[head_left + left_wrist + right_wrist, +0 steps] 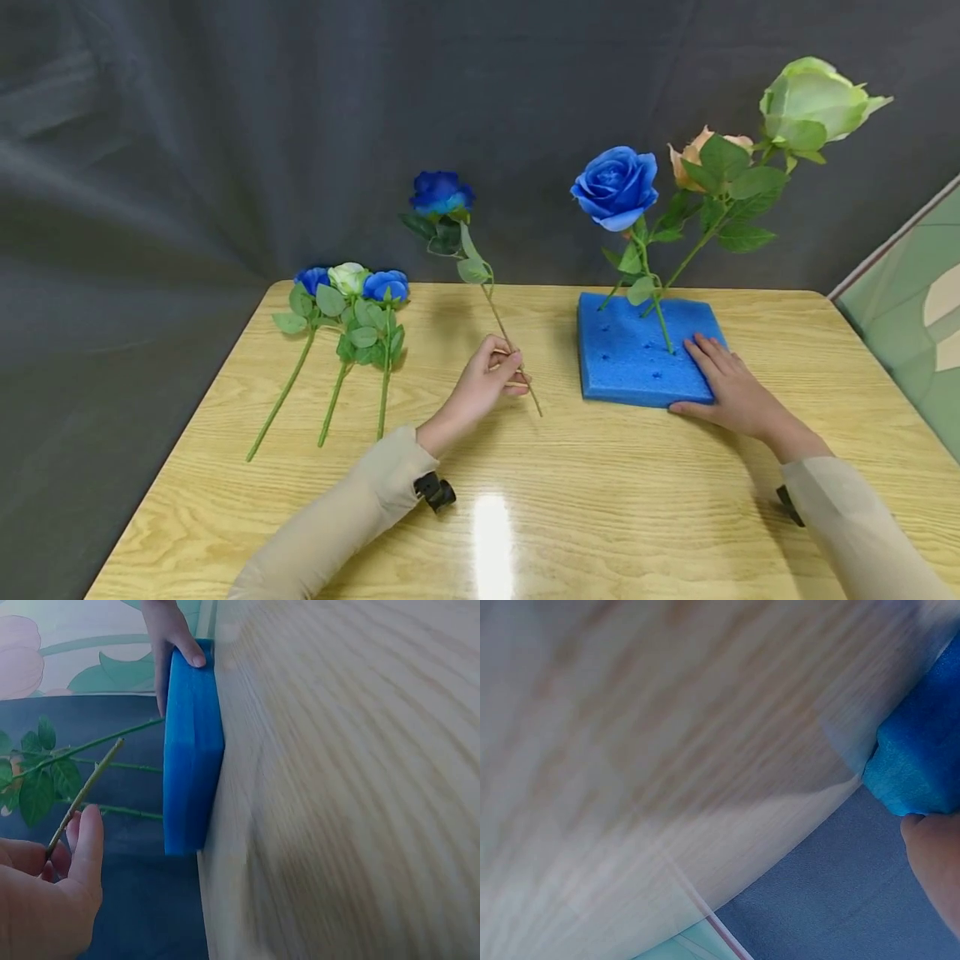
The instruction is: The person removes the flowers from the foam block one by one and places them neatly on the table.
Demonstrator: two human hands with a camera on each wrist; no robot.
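Observation:
My left hand [491, 379] pinches the stem of a dark blue rose [441, 193] and holds it tilted above the table; the left wrist view shows the brown stem [84, 791] between my fingers [88, 847]. My right hand [729, 385] lies flat with straight fingers on the near right corner of a blue foam block [626, 354]. A blue rose [617, 185], a peach rose [693, 154] and a pale green rose [813, 102] stand stuck in the block. The foam block [922, 761] fills the right edge of the right wrist view.
Three more roses, two blue and one white [348, 283], lie side by side on the wooden table [585, 492] at the back left. A dark curtain hangs behind. A green patterned panel [918, 300] stands at the right.

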